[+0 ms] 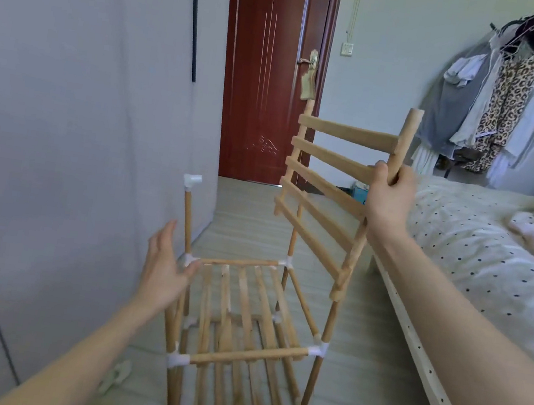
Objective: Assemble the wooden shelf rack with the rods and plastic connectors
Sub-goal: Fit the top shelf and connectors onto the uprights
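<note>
Gripping the slat panel (325, 190) by its near rail, the right hand (389, 199) held it tilted above the rack (241, 329); its lower end seemingly touched the right post. Left hand (163, 273), fingers spread, hovered nearer the connector-topped post (188, 215).

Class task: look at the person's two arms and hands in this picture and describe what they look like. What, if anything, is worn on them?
Both arms are bare from the frame's edge to the fingertips. No sleeves, gloves, watch, bracelets or rings are visible on the left hand or the right hand. The fingernails that show look short and unpainted. No markings can be seen on either forearm.
</note>
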Tool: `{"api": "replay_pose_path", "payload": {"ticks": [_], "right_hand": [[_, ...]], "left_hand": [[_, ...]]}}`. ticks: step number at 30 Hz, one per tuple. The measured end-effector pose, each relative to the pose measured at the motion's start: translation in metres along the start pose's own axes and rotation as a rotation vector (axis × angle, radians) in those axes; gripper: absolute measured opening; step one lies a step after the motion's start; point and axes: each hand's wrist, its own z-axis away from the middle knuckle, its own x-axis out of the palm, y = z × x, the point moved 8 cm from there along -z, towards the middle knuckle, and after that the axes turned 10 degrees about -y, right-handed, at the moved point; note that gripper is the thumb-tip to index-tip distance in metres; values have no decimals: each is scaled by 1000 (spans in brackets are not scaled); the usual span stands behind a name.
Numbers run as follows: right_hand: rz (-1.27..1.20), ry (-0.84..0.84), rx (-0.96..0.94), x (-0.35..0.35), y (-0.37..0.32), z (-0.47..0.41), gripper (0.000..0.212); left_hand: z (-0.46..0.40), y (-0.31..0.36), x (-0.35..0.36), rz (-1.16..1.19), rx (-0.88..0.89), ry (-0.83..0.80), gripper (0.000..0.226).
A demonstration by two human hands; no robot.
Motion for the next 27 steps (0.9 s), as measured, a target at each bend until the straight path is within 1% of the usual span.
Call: {"api": "replay_pose_path", "payload": {"ticks": [2, 4, 6, 9, 11, 12, 14, 15, 16, 17, 18, 19, 21, 23, 24, 27], "right_hand": [[-87, -9, 95, 12, 21, 12, 23], [-133, -19, 184, 26, 46, 26, 25], [-138, -33, 268, 40, 69, 41, 26], [-176, -46, 372, 57, 102, 56, 19], [-201, -41, 433, 65, 119, 62, 14], [-215, -29, 458, 68, 127, 64, 14], [-272, 2, 484, 72, 139, 68, 12], [-292, 12, 486, 73, 142, 68, 14], [-300, 16, 486, 75, 145, 68, 17], [-303, 18, 484, 75, 147, 68, 20], [-306, 16, 479, 76, 150, 67, 20], [-307, 8, 472, 76, 153, 67, 20], [-301, -12, 464, 76, 158, 67, 16], [-305, -42, 472, 78, 163, 66, 18], [-314, -49, 479, 78, 164, 66, 19], [-341, -45, 476, 74, 161, 65, 20]], "left_hand": [[11, -32, 11, 129, -105, -48, 89], [20, -63, 23, 231, -234, -96, 92], [30, -92, 39, 319, -373, -160, 87], [46, -122, 69, 356, -484, -342, 70], [52, -137, 85, 361, -509, -423, 68], [52, -144, 92, 383, -511, -426, 67], [50, -151, 104, 410, -466, -393, 55], [49, -151, 111, 418, -439, -379, 52], [48, -155, 119, 415, -434, -371, 54], [48, -161, 127, 407, -449, -364, 56], [48, -170, 133, 382, -490, -364, 53], [48, -177, 137, 357, -522, -364, 41], [48, -189, 141, 292, -556, -381, 5], [47, -189, 141, 229, -532, -437, 18], [48, -187, 140, 213, -518, -467, 20], [55, -179, 140, 141, -469, -517, 35]]}}
